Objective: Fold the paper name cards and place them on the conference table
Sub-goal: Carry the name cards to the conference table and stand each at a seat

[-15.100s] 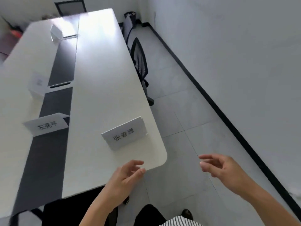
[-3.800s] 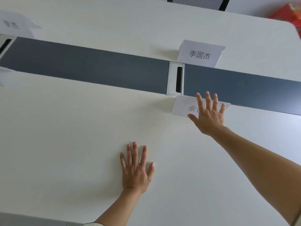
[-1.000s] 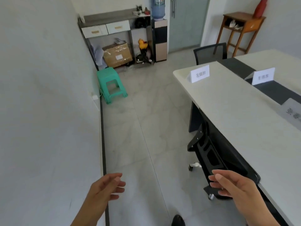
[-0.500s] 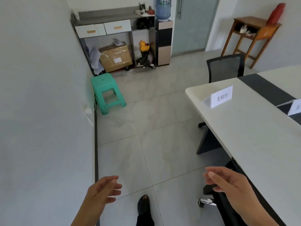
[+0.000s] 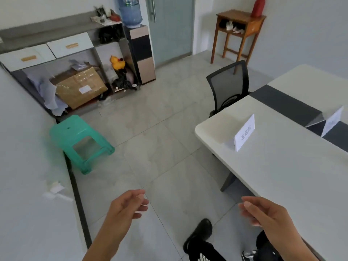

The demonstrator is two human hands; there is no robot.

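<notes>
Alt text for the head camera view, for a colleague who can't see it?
Left hand and right hand hover empty, fingers loosely curled, over tiled floor beside the conference table. A folded name card stands near its corner; a green stool sits by the wall.

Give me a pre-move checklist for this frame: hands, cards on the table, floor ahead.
1. Left hand free: ok, fingers loosely curled, holding nothing.
2. Right hand free: ok, likewise holding nothing.
3. Corner name card upright on the table: ok.
4. Second card standing further along: ok; its text, cannot tell.
5. Floor ahead passable: ok; green stool sits off to the left.
6. Unfolded cards to fetch: cannot tell, none in view.
</notes>
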